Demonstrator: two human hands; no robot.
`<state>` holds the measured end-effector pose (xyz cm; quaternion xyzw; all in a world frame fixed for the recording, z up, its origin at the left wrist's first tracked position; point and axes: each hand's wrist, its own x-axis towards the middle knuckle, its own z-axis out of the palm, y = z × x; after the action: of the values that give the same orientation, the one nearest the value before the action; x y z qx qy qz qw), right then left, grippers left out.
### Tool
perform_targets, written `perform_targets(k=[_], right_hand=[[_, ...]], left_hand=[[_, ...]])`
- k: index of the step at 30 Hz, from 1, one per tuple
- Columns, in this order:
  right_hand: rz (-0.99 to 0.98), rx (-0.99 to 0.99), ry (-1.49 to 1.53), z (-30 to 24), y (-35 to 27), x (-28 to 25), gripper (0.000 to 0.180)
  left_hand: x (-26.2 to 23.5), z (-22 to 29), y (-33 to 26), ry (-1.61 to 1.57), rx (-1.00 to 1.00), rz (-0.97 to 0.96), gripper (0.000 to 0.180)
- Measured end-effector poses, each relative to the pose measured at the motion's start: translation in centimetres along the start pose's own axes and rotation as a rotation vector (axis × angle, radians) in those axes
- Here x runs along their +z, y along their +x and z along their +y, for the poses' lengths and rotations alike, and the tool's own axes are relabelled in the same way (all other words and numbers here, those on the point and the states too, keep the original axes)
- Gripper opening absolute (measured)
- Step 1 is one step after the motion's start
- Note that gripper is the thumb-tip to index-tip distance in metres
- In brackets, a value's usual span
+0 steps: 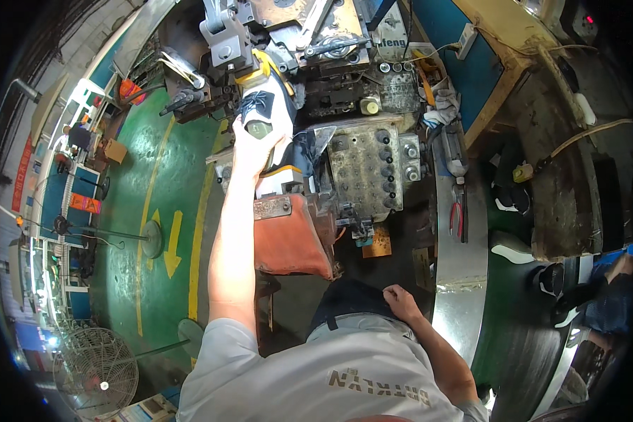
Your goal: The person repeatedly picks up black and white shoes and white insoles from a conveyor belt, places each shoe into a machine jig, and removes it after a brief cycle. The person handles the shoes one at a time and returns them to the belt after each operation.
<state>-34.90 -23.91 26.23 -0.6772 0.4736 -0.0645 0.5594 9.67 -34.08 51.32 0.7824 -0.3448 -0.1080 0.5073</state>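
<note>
A dark-and-white lace-up shoe sits in the machine, its toe under a yellow-edged clamp and its heel toward me. My left arm reaches straight out, and my left hand grips the shoe around its ankle opening, thumb and fingers on either side. Something greenish shows inside that opening. Below the hand is a second yellow-edged pad, above an orange-red cover. My right hand is loosely closed beside my right thigh, with nothing seen in it.
Red-handled pliers lie on a metal ledge to the right. Beyond it, several shoes stand near a conveyor, with another person's arm at the far right. Pedestal fans stand on the green floor at left.
</note>
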Motion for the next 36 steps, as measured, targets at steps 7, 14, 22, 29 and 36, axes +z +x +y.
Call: perform_targets(k=[7, 14, 22, 29, 36], right_hand=[[-0.014, 0.013, 0.029, 0.8, 0.2, 0.4, 0.029], [-0.032, 0.059, 0.004, 0.2, 0.2, 0.1, 0.032], [-0.021, 0.070, -0.002, 0.2, 0.3, 0.1, 0.031], [-0.048, 0.119, 0.045, -0.6, 0.2, -0.1, 0.030], [0.006, 0.017, 0.030, -1.2, 0.3, -0.2, 0.028]], left_hand=[[0.0, -0.1, 0.1, -0.020, -0.011, -0.011, 0.113], [0.1, -0.2, 0.2, -0.055, -0.009, -0.010, 0.112], [0.6, -1.7, -0.2, -0.013, 0.053, 0.087, 0.105], [0.6, -3.3, -3.1, -0.184, 0.012, 0.084, 0.059], [-0.9, -3.4, -6.1, -0.721, -0.004, -0.013, 0.060]])
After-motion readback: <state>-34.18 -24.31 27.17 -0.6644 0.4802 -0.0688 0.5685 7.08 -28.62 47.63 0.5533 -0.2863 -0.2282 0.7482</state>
